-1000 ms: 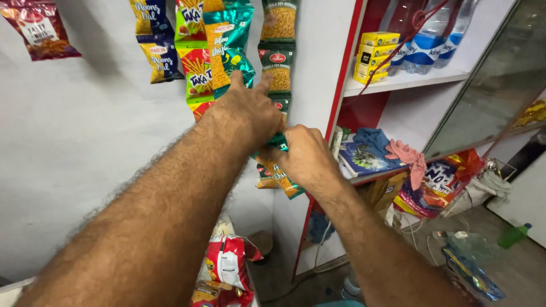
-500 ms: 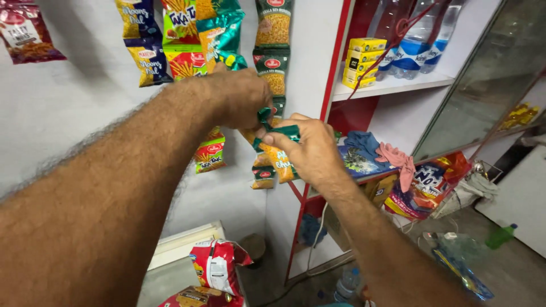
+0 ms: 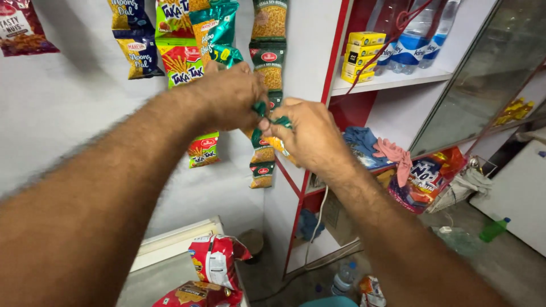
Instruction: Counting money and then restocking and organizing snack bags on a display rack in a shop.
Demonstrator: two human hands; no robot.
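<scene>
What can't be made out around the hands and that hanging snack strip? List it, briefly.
- How the left hand and right hand grip the green packet strip: the fingers cover the joint, head view.
- The strip's top: cut off by the upper edge.
- The orange packet: its upper part is behind the left wrist.
- The bottles on the white shelf: caps cut off by the upper edge.
- The red packets below: partly cut off by the bottom edge.

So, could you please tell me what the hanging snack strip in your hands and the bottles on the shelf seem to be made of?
The snack strip, pinched by both the left hand and right hand, looks like thin glossy plastic film, judging by its sheen and crinkles. The bottles look like clear plastic: see-through walls with wrapped blue labels.
</scene>
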